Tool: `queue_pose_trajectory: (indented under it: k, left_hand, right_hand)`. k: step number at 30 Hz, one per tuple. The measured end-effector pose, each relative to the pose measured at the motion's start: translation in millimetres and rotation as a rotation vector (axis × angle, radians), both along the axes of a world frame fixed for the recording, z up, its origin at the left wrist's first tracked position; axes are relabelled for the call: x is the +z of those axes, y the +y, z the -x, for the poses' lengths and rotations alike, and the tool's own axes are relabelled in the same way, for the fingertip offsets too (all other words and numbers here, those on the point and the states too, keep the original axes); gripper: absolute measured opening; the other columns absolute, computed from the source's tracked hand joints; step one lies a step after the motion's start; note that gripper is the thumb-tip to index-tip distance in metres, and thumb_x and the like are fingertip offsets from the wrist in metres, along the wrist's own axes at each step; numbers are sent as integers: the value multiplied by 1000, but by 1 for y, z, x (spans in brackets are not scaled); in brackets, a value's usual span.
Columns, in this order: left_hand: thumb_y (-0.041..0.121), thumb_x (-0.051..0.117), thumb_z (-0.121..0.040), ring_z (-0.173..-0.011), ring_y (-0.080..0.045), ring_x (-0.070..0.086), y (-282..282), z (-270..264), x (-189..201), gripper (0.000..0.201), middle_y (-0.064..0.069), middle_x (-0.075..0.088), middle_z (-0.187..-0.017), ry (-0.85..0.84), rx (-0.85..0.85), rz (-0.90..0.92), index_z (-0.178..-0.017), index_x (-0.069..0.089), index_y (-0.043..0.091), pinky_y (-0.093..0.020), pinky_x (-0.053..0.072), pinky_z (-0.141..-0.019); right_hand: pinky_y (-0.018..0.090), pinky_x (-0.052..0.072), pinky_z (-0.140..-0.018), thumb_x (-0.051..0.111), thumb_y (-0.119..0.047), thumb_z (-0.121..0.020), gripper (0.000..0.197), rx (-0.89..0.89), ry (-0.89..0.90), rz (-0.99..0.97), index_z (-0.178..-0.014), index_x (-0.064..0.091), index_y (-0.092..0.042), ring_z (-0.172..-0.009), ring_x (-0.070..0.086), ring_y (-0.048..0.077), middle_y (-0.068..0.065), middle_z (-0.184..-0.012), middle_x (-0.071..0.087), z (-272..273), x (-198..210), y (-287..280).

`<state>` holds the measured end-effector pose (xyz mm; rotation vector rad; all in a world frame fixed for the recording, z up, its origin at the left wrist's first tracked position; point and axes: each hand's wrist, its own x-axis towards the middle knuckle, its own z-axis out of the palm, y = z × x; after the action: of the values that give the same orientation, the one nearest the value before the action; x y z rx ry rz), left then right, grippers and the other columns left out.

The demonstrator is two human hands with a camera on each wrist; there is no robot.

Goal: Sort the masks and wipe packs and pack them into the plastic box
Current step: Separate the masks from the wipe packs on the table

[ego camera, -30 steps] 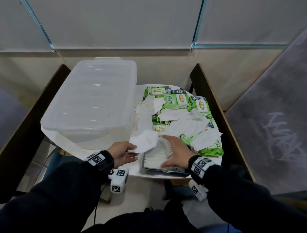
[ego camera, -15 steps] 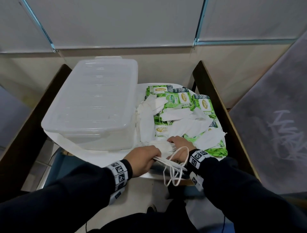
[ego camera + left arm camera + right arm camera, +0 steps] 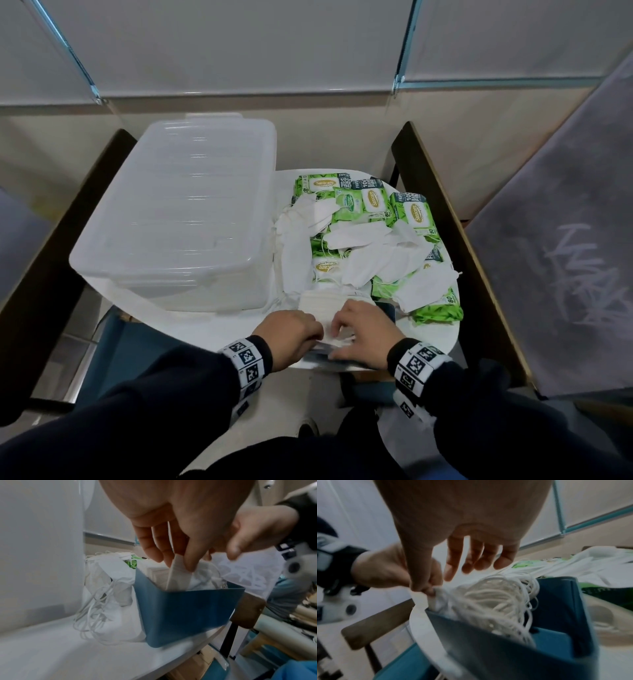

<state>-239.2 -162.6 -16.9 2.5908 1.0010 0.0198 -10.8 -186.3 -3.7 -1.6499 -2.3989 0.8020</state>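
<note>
At the 6 o'clock edge of the white counter [image 3: 191, 329] there's a small blue box [image 3: 187, 609] stuffed with a stack of white masks [image 3: 322, 303], ear loops bunched up at one end. Left hand [image 3: 291, 337] has its fingers [image 3: 190, 555] curled, pinching the edge of a mask at the top of that stack. Right hand [image 3: 363, 334] is right beside it; its thumb presses on the same mask edge while the other fingers [image 3: 477, 561] hang loosely over the loops, so can't really tell if it's gripping. The big clear plastic box [image 3: 181, 212] sits at about 10 o'clock with its lid on, nothing visible inside. At 1 to 3 o'clock, loose masks [image 3: 376, 260] lie jumbled over the green wipe packs [image 3: 414, 212].
</note>
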Motion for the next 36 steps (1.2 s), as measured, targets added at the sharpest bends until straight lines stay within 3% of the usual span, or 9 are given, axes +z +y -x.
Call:
queue_pose_trajectory:
  k: [3,12,16,19,21,23,25,29,36]
  left_hand:
    - [28,52,-97,-96,-23,60,-2,0,-3,23,0,67,-99,-148,6,9,-113,68,25,-36,48,-78]
    - [9,67,-83,-81,-23,62,-3,23,-26,20,2,60,-88,53,-108,-129,-95,60,24,-31,50,-57]
    - [22,59,-94,-92,-27,60,2,15,-18,4,0,61,-96,98,-28,-17,-98,61,21,-35,46,-70]
    - [51,74,-81,-83,-17,57,13,15,-6,31,9,59,-89,65,206,139,-87,58,26,-33,44,-70]
    - [61,83,-65,-74,-11,55,16,24,-6,47,11,59,-81,-100,481,254,-81,56,27,-30,44,-64]
    - [54,87,-69,-77,-14,63,16,30,-10,43,7,66,-87,-291,776,472,-89,61,27,-29,51,-63]
    - [39,83,-83,-84,-21,70,15,31,-16,41,-4,71,-103,-413,979,806,-111,64,17,-37,62,-66]
    - [28,86,-82,-82,-21,69,7,21,-19,51,-12,73,-104,-429,949,1084,-121,63,5,-40,64,-70]
    - [37,85,-82,-84,-22,73,-4,6,-32,52,-11,72,-110,-467,933,1067,-121,66,7,-40,64,-70]
  right_hand:
    - [38,43,-92,75,-50,-81,41,55,-110,13,-116,65,-31,-107,56,20,-4,-109,62,6,-7,-7]
    - [32,52,-81,68,-45,-81,21,-112,-260,126,-82,71,-24,-86,65,14,-8,-85,70,-32,-9,-17]
    - [29,56,-72,81,-29,-75,10,-340,18,245,-76,73,-23,-68,63,5,-9,-68,67,-44,-18,-25]
    - [28,49,-62,90,-22,-75,17,-776,525,300,-83,75,-19,-61,56,10,-1,-69,64,-44,-17,-24]
    - [34,52,-66,80,-16,-88,15,-1040,895,435,-99,72,-10,-75,60,17,8,-89,68,-38,-8,-21]
    - [42,54,-94,71,-20,-96,28,-1182,1122,576,-120,65,-8,-108,62,26,13,-116,66,-34,-9,-19]
    - [47,46,-111,73,-32,-93,45,-1207,1171,679,-133,61,-13,-125,58,28,11,-129,63,-24,-17,-14]
    - [48,51,-106,93,-51,-63,79,-1192,1048,806,-127,66,-12,-113,68,30,9,-117,73,-1,-34,-7]
    - [61,52,-102,80,-35,-88,48,-1191,1162,924,-121,69,-2,-107,72,43,24,-115,74,6,-41,-1]
